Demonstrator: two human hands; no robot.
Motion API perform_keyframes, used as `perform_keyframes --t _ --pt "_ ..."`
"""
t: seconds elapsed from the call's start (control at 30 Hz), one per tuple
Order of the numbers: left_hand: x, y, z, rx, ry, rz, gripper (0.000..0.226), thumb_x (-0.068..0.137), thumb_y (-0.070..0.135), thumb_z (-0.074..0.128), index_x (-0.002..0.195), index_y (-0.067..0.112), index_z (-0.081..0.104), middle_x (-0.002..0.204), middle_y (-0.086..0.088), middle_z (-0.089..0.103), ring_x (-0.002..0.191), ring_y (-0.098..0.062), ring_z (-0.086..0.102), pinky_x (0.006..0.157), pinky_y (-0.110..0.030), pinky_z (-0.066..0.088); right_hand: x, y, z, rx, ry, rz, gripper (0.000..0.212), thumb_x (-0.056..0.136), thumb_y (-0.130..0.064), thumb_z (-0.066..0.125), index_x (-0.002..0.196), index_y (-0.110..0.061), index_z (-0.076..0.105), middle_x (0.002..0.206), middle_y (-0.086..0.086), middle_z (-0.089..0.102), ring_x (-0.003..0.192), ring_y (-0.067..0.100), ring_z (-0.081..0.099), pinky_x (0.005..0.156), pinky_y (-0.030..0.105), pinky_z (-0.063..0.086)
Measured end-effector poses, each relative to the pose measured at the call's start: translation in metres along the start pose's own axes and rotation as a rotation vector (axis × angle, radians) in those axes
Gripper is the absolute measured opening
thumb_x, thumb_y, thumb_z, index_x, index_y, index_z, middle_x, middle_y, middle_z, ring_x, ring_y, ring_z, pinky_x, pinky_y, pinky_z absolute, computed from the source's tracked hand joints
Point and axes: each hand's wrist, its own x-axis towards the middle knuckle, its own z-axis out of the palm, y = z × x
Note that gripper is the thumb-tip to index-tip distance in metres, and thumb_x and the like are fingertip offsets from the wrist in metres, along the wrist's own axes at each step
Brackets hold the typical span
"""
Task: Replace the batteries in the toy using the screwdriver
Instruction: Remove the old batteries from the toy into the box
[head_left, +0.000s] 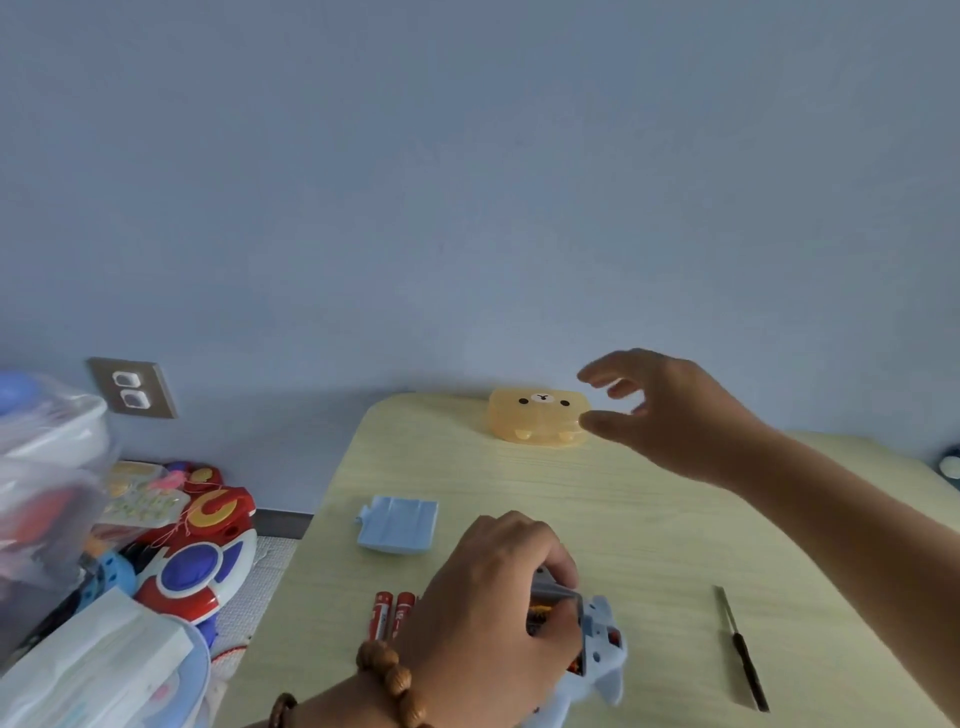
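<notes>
My left hand grips the blue plush toy at the near edge of the pale wooden table, fingers over its open battery compartment. Two red batteries lie just left of that hand. The toy's light blue battery cover rests farther back on the left. My right hand hovers open, fingers spread, right beside the orange bear-face box at the table's far edge, not touching it as far as I can tell. The black-handled screwdriver lies alone on the right.
Left of the table sits a heap of toys, with a red, white and blue one on top. Clear plastic containers stand at the far left. A wall socket is on the blue wall behind.
</notes>
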Motion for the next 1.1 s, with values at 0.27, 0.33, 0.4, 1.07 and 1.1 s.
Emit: perform_keyframes --t 0.27,0.33,0.4,1.07,1.1 --pt "0.002 0.001 -0.006 -0.028 -0.058 -0.042 0.015 0.085 0.037 0.061 0.098 0.033 0.055 0.104 0.019 0.051 0.102 0.0 0.047 0.082 -0.013 0.044 0.058 0.024 0.061 -0.229 -0.147 -0.038 0.059 0.086 -0.043 0.07 0.139 -0.037 0.046 0.143 -0.013 0.051 0.128 0.014 0.047 0.098 0.039 0.049" --pt "0.001 0.002 -0.008 -0.014 -0.065 -0.034 0.014 0.087 0.036 0.06 0.099 0.033 0.055 0.104 0.019 0.05 0.103 0.001 0.046 0.086 -0.019 0.045 0.055 0.024 0.063 -0.246 -0.113 -0.048 0.049 0.085 -0.047 0.07 0.13 -0.04 0.053 0.131 -0.013 0.059 0.12 0.013 0.049 0.089 0.037 0.051" --pt "0.001 0.002 -0.009 -0.007 -0.069 -0.028 0.012 0.088 0.036 0.06 0.099 0.033 0.056 0.105 0.019 0.05 0.103 0.001 0.046 0.088 -0.022 0.045 0.044 0.023 0.063 -0.232 -0.087 -0.081 0.044 0.081 -0.055 0.07 0.121 -0.043 0.057 0.119 -0.016 0.062 0.113 0.012 0.052 0.085 0.036 0.051" --pt "0.026 -0.025 -0.046 0.014 0.146 -0.127 0.07 0.07 0.058 0.077 0.127 0.037 0.042 0.122 0.027 0.044 0.111 0.01 0.045 0.093 -0.006 0.035 -0.033 0.008 0.032 0.134 -0.022 -0.225 0.055 0.072 -0.054 0.079 0.122 -0.042 0.062 0.109 -0.024 0.065 0.102 0.002 0.062 0.083 0.026 0.056" --pt "0.032 -0.034 -0.05 -0.005 0.077 -0.168 0.092 0.065 0.061 0.08 0.139 0.036 0.033 0.132 0.025 0.039 0.117 0.008 0.043 0.097 -0.011 0.035 -0.033 0.006 0.031 0.161 -0.042 -0.229 0.055 0.072 -0.054 0.079 0.123 -0.042 0.062 0.11 -0.023 0.066 0.103 0.003 0.062 0.085 0.029 0.056"
